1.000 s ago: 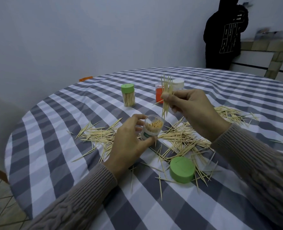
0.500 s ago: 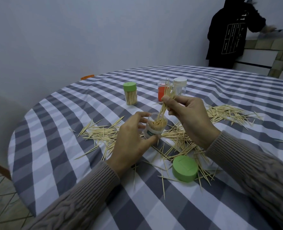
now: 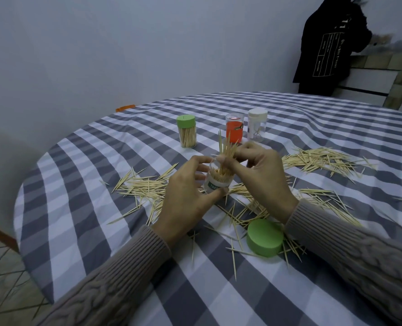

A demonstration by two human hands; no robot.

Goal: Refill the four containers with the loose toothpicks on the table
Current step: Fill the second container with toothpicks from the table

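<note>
The loose toothpicks (image 3: 146, 184) lie scattered on the checked tablecloth (image 3: 77, 208) on both sides of the hands, with one more heap (image 3: 320, 158) beyond the right hand's fingers, so most of the task's material is not yet collected. In the head view, the only view, the left hand (image 3: 183, 201) holds the clear open container (image 3: 217, 180) just above the cloth; its fingers are curled around the far side of the wall and the thumb presses near the label at the near side, probably to keep the mouth steady and turned upward for filling. The right hand (image 3: 259, 175) pinches a small bundle of toothpicks (image 3: 227, 149) between the thumb and the first fingers, narrow and closed on it; the other fingers are loosely bent. The bundle stands almost upright, its lower ends already inside the mouth of the container and its points rising above the fingertips, which I judge is the way to let them slide down together. The green lid (image 3: 264, 240) rests on the cloth near the right wrist, likely put aside until this container is full. Beyond the fingertips stand three other containers: a green-capped container (image 3: 187, 134) that looks full of toothpicks, an orange container (image 3: 235, 129) and a white-capped container (image 3: 256, 124), the last two just beside each other; how full these two are I cannot tell. A person in black (image 3: 324, 48) stands far behind the table.
</note>
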